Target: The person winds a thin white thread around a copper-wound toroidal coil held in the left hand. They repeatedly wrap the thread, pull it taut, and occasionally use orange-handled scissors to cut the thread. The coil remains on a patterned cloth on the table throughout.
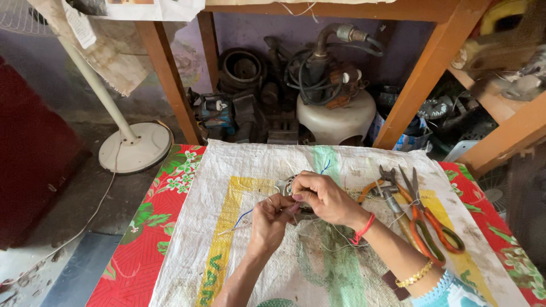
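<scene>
— Behind the table, what is seen, from the left?

— Grey floor is seen at the far left, where a white fan base (135, 146) stands with its pole (94, 79) slanting up; a thin cord is trailed across the floor from it. Next, a wooden shelf frame (168, 74) is seen, and old motors and a pump (324, 68) are crowded under it, the pump set on a white stool (336, 118).

— And the table itself?

— It is covered by a red flowered cloth (153, 227), over which a white woven sack (256, 165) with yellow and green print has been spread.

— What is held by the hands?

— The left hand (269, 223) is closed, its fingertips pinched together on thin wire at the lower edge of a small coil part (287, 185). A blue wire (243, 215) is seen running out to the left of that hand across the sack. The right hand (324, 196) is curled over the same coil part from above, fingers clamped on it, so most of the part is hidden. The part is held just above the middle of the sack, between both hands. A red thread band (364, 228) and a gold bangle (415, 276) are worn on the right arm.

— And further right?

— Pliers (391, 196) and orange-handled scissors (429, 227) are laid on the sack just beside the right forearm.
</scene>
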